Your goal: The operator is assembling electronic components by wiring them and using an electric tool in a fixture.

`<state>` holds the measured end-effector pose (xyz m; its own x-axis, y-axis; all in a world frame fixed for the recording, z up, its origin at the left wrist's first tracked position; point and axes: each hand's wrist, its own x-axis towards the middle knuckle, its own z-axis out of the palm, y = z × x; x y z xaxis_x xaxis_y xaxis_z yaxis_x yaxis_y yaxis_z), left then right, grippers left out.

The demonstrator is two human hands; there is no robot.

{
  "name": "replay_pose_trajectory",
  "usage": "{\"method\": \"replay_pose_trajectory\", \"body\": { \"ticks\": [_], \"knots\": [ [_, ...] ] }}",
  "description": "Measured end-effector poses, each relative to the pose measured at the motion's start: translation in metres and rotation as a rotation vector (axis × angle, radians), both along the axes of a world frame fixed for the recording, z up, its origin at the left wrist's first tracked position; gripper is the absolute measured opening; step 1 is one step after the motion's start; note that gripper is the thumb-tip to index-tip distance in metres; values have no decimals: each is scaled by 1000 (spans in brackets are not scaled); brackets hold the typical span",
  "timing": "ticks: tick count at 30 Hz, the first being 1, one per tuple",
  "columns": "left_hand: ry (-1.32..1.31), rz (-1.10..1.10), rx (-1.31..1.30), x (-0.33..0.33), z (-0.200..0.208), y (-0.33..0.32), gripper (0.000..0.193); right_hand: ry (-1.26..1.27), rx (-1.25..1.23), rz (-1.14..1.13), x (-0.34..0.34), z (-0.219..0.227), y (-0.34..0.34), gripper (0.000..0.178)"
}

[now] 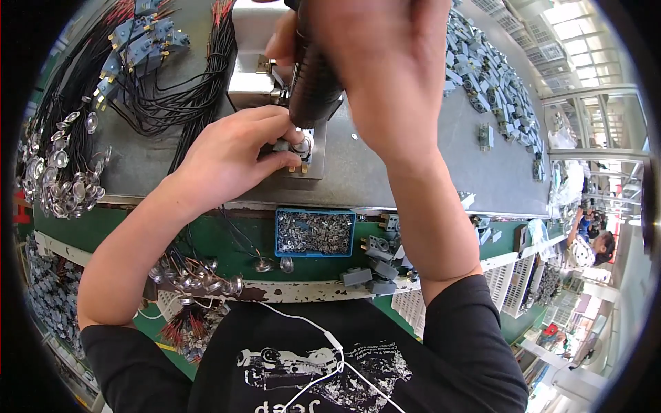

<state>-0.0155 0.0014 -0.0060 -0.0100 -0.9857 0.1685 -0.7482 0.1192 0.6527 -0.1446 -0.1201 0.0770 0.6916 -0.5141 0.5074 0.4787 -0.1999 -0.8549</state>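
Filling most of the view, a wide grey metal workbench [385,186] stretches out before you, and a broad heap of blue-grey block-shaped components [492,82] sprawls across its far right. Over on your left runs a thick bundle of thin black cables [217,62], with a cluster of round silver metal caps [62,175] near its lower end. Now your right hand [372,41], blurred and high up, has its fingers curled round a black ribbed cylindrical tool [313,86], the grip closed on it, its lower end right beside your left fingertips. Close to you sits a shallow blue rectangular tray [317,255], loaded with tiny silver metal pieces [313,232]. And down at the centre, your left hand [234,138] pinches, thumb and finger nearly together, a small round silver part [303,145], placed over a flat grey metal plate [317,165] just below the tool.
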Motion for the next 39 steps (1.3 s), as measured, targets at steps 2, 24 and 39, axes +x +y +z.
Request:
{"method": "replay_pose_trajectory", "body": {
  "ticks": [2, 24, 39],
  "knots": [
    [37, 4, 12, 2, -3, 1, 25, -27, 87, 42, -3, -1, -1, 57],
    [34, -37, -91, 4, -19, 7, 26, 8, -202, -216, 12, -24, -2, 42],
    [-544, -650, -13, -68, -24, 35, 8, -264, -77, -358, 14, 5, -7, 49]
  ]
}}
